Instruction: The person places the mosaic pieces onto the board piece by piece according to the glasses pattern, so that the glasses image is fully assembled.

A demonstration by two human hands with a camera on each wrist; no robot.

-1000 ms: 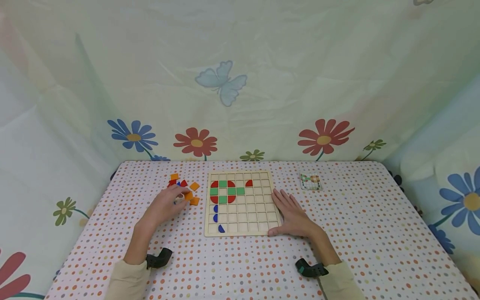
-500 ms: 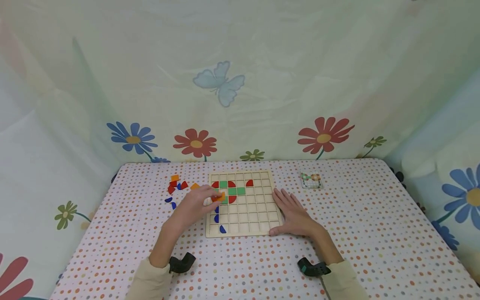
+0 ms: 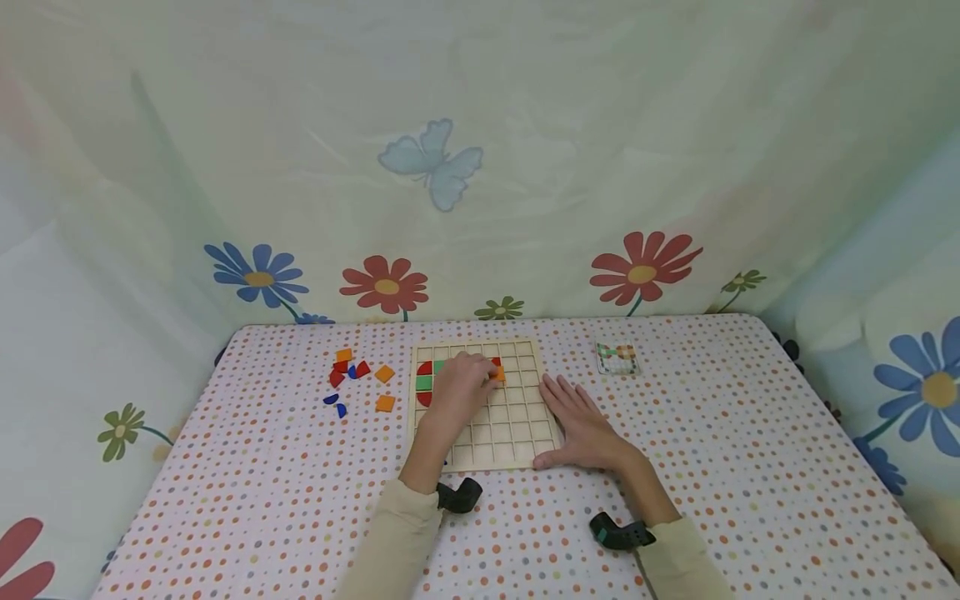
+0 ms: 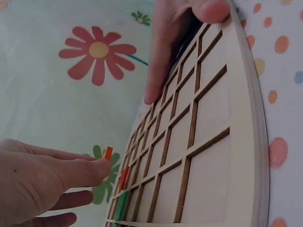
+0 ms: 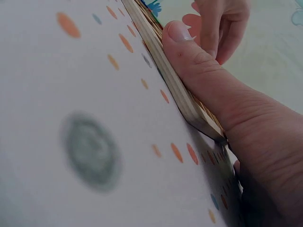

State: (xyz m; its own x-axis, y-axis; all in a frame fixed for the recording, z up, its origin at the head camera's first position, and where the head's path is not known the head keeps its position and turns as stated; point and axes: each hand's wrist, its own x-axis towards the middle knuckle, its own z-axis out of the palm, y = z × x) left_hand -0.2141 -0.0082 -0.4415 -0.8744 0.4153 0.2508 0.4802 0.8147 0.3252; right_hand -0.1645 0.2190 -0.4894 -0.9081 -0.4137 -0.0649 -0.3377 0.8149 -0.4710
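My left hand [image 3: 456, 396] is over the wooden grid board [image 3: 513, 435], pinching an orange square tile [image 3: 498, 374] between thumb and fingers. In the left wrist view this tile [image 4: 108, 154] appears edge-on, above the grid. A red quarter-circle piece [image 3: 496, 362] shows just behind the tile. Part of the red and green pattern at the board's upper left is hidden by the hand, as are most of the blue pieces below it. My right hand [image 3: 585, 437] rests along the board's right edge, fingers spread, its thumb [image 5: 189, 52] on the near corner.
Left of the board lie loose pieces: orange squares [image 3: 385, 403], red quarter-circles [image 3: 363, 368] and blue half-circles [image 3: 331, 399]. A small pattern card [image 3: 617, 357] lies at the back right. The dotted tablecloth [image 3: 225, 467] covers the table up to a flowered curtain [image 3: 495, 233].
My left hand has picked an orange square from the loose pieces and carried it right, across the board, to beside the lone red piece. My right hand has stayed at the board's edge.
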